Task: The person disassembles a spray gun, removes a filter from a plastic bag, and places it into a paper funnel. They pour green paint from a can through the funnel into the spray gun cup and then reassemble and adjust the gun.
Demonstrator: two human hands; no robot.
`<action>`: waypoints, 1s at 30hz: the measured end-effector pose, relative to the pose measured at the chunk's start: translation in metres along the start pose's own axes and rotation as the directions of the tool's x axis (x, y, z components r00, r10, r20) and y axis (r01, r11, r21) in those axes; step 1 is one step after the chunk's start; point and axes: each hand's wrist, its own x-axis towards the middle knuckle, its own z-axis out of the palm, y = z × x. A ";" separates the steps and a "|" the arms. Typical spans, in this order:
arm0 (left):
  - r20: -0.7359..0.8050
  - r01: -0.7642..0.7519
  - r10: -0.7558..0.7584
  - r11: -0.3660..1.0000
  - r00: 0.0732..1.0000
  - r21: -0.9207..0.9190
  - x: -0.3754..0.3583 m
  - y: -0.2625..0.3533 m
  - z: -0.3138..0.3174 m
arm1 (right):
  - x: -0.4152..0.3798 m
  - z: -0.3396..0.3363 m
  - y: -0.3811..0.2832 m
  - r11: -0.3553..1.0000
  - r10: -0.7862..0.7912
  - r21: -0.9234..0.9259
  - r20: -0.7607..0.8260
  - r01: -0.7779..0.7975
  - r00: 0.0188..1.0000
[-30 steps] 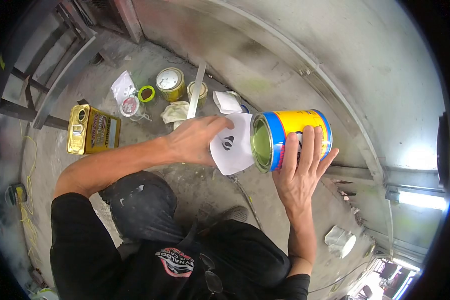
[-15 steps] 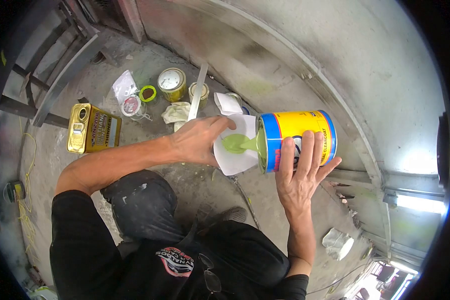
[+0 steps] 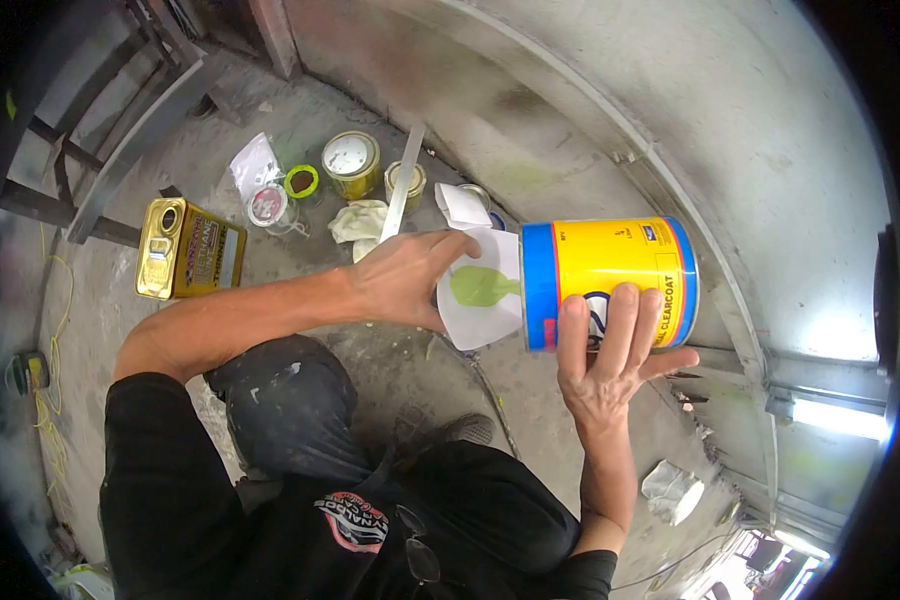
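My left hand is closed around a white paper funnel, its thumb along the upper rim. Green paint lies on the funnel's inner face and reaches toward the can's edge. A large yellow and blue clearcoat can lies sideways in the air beside the funnel, its mouth facing left and turned out of sight. My right hand grips the can from below with fingers spread over its label. A flat metal strip extends upward from behind my left hand; whether I hold it cannot be told.
On the concrete floor, a gold thinner tin stands at left. Further back are a lidded can, a smaller can, a green-rimmed cup, a crumpled cloth and folded paper. A metal wall curves along the right.
The can has moved slightly right and turned, so its open mouth and the paint inside no longer show. The left hand and funnel have shifted slightly right.
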 end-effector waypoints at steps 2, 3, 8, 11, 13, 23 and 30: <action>-0.001 -0.003 0.003 1.000 1.000 -0.005 -0.001 -0.002 0.001 | 0.004 -0.002 -0.001 1.000 0.015 -0.017 -0.040 -0.015 0.999; -0.002 -0.005 0.005 1.000 1.000 -0.004 -0.001 -0.002 0.001 | 0.005 -0.003 -0.001 0.999 0.022 -0.025 -0.059 -0.023 0.998; -0.001 -0.001 0.001 1.000 1.000 0.003 -0.001 -0.003 0.001 | 0.008 -0.005 -0.002 0.996 0.056 -0.073 -0.039 -0.059 0.998; 0.002 0.005 -0.005 1.000 1.000 0.003 0.000 -0.003 0.002 | 0.010 -0.002 0.000 0.992 0.129 -0.019 -0.003 -0.129 0.992; 0.005 0.000 0.000 1.000 1.000 0.007 0.001 -0.001 0.001 | 0.013 -0.007 -0.005 0.945 0.286 0.133 0.099 -0.297 0.953; 0.062 0.060 -0.061 0.998 0.996 0.019 0.001 -0.005 0.002 | -0.038 0.040 0.011 0.034 0.536 0.550 0.694 -0.834 0.480; 0.097 0.065 -0.069 0.997 0.993 0.050 0.002 0.003 0.002 | -0.169 0.166 -0.046 0.007 0.515 0.355 0.800 -0.935 0.307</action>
